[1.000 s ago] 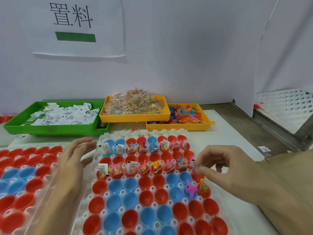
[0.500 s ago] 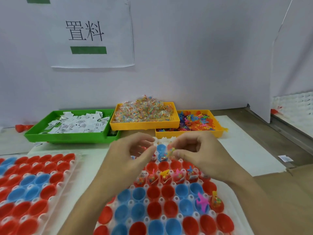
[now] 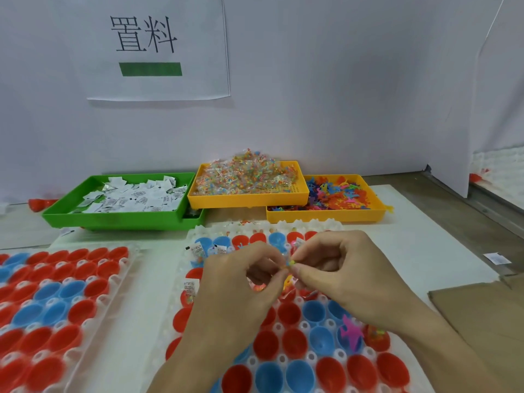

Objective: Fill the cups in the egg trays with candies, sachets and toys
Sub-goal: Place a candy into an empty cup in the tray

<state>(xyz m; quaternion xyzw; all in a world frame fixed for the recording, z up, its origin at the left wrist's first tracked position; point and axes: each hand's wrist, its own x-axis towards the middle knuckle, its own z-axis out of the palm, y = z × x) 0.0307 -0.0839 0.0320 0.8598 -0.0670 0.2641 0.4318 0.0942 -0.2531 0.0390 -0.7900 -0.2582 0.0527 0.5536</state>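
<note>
Both hands (image 3: 286,272) pinch a small, multicoloured candy packet (image 3: 289,263).

Red and blue cups (image 3: 295,340), one green tray (image 3: 122,217), two yellow trays (image 3: 246,200).

My worktop (image 3: 411,245) carries two egg trays (image 3: 198,234) (image 3: 124,268), a green tray (image 3: 119,219), two yellow trays (image 3: 246,201) (image 3: 326,217) and cardboard (image 3: 482,313).

Both hands came together since a second ago: left hand (image 3: 241,279) and right hand (image 3: 348,268) now pinching one candy (image 3: 289,263) over the tray (image 3: 181,268).
</note>
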